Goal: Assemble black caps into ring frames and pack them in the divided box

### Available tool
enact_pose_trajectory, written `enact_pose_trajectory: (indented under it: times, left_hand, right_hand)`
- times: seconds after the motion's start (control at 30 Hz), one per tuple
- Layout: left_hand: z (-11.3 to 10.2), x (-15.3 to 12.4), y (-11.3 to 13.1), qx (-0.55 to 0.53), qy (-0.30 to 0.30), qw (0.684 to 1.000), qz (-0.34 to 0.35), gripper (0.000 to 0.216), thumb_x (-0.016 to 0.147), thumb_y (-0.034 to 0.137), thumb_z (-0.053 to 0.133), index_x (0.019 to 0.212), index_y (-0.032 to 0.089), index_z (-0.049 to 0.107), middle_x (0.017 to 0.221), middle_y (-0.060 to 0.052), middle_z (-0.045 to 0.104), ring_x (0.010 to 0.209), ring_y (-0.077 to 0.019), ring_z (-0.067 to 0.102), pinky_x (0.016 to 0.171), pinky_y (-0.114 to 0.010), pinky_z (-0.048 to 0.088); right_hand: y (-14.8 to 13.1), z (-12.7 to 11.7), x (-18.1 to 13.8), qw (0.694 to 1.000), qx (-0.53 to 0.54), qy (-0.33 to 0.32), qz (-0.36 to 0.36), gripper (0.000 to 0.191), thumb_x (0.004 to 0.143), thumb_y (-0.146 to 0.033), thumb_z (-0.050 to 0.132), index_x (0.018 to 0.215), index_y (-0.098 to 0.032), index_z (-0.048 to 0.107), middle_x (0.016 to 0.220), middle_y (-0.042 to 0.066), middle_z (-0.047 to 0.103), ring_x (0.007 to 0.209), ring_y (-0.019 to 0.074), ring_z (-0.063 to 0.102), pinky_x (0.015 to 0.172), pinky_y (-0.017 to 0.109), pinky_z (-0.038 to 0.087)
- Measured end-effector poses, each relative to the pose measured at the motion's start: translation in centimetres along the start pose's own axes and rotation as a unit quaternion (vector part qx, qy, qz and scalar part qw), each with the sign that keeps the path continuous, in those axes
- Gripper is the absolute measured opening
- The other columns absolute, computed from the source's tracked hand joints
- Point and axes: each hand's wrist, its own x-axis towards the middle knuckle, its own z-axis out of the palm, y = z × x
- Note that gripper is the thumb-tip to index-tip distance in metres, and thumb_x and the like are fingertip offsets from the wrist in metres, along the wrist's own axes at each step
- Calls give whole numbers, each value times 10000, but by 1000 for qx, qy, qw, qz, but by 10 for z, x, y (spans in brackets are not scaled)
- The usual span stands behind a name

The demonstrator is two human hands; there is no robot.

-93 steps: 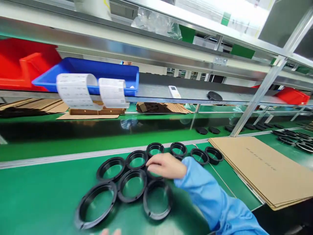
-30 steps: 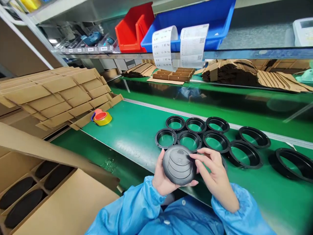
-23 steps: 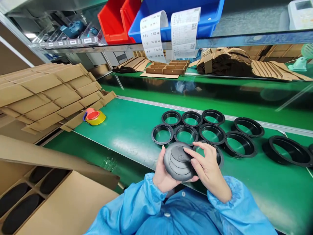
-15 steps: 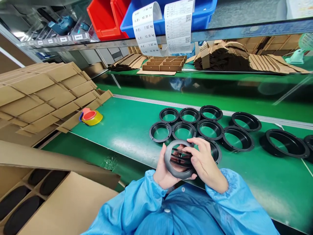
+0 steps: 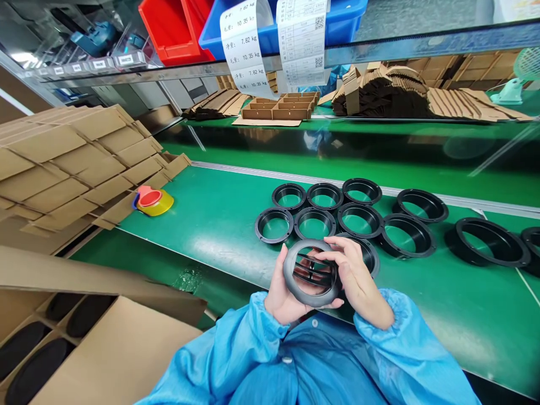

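Note:
A round black air vent with a broad grey-black rim and several slats across its opening is held over the near edge of the green work surface. My left hand grips it from the left and below, thumb on the rim. My right hand is at its right side, the fingertips bent over the upper rim and reaching toward the slats; its grip on the vent is partly hidden. Just beyond my hands, several black flanged rings lie in rows, one partly covered by my right hand.
Cardboard dividers are piled at left, beside a tape roll with yellow and red parts. An open carton at lower left holds black round parts. Overhead, a shelf carries a red bin, a blue bin and hanging labels.
The vent has tilted slightly, so its slats and opening face me more. Both hands keep their places around it. The whole view has shifted a little.

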Motion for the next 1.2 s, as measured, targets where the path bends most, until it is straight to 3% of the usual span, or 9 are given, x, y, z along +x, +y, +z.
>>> enact_pose_trajectory:
  times: [0.13, 0.23, 0.33, 0.5, 0.67, 0.83, 0.9, 1.03, 1.2]
  left_hand:
    - [6, 2, 2, 13, -11, 1000, -9, 814, 856, 827, 382, 1331, 187, 547, 1406, -191, 540, 1311, -396, 500, 1138, -591, 184]
    - [10, 2, 2, 13, -5, 1000, -12, 890, 845, 848, 357, 1343, 135, 546, 1352, -218, 578, 1317, -395, 498, 1153, -600, 174]
    - [13, 1, 1, -9, 23, 1000, 9, 820, 891, 802, 333, 1320, 147, 579, 1341, -178, 608, 1329, -362, 493, 1165, -586, 195]
    - [21, -1, -8, -38, 35, 999, 11, 641, 972, 691, 312, 1239, 225, 663, 1237, -70, 695, 1318, -275, 517, 1182, -491, 256]
    - [25, 0, -22, -9, 59, 998, 28, 627, 963, 670, 385, 1236, 186, 675, 1171, -88, 718, 1263, -284, 561, 1148, -428, 329]
    - [27, 2, -33, 65, 77, 995, -1, 692, 932, 705, 422, 1351, 173, 566, 1120, -121, 704, 1144, -300, 618, 1013, -419, 433]
    - [25, 3, -33, 119, 98, 988, 16, 738, 906, 757, 406, 1408, 222, 479, 1111, -110, 680, 1072, -279, 634, 898, -388, 473]
    - [11, 7, -26, 247, 230, 936, 99, 706, 896, 754, 437, 1405, 269, 373, 1060, -73, 603, 959, -220, 615, 736, -312, 451]
    - [-8, 9, -22, 305, 246, 914, 105, 623, 929, 661, 490, 1368, 230, 394, 1131, -89, 543, 1042, -224, 569, 843, -334, 446]
  right_hand:
    - [0, -5, -5, 996, 57, -14, 65, 569, 1078, -544, 190, 1205, -308, 692, 1417, 69, 446, 1334, 299, 363, 1149, 555, 332]
    - [0, -7, -10, 998, 45, -21, 49, 578, 1079, -546, 156, 1293, -333, 648, 1444, 58, 433, 1343, 302, 358, 1136, 561, 351]
    - [-1, -6, -17, 998, -50, -17, -29, 610, 1064, -605, 153, 1415, -307, 553, 1509, 71, 379, 1376, 339, 318, 1116, 597, 355]
    - [-5, 0, -32, 956, -225, -61, -179, 806, 1017, -687, 332, 1567, -102, 269, 1571, 182, 279, 1444, 383, 210, 1176, 619, 257]
    - [-10, 4, -45, 983, -160, -72, -63, 765, 1014, -675, 388, 1527, -112, 312, 1627, 191, 60, 1479, 392, 135, 1154, 587, 333]
    - [-19, -7, -45, 992, -81, -92, 15, 872, 904, -769, 517, 1542, -210, 313, 1611, 144, 166, 1459, 375, 228, 1141, 556, 373]
    - [-15, -17, -38, 992, -111, -56, 11, 823, 906, -700, 554, 1544, -230, 332, 1590, 134, 211, 1433, 379, 279, 1134, 562, 375]
    - [14, -36, -22, 958, -278, 76, 12, 747, 899, -584, 616, 1506, -200, 409, 1553, 171, 242, 1382, 419, 308, 1096, 628, 368]
    - [39, -26, -27, 923, -383, 25, 2, 759, 890, -624, 601, 1449, -127, 473, 1532, 222, 230, 1331, 467, 317, 1034, 651, 413]
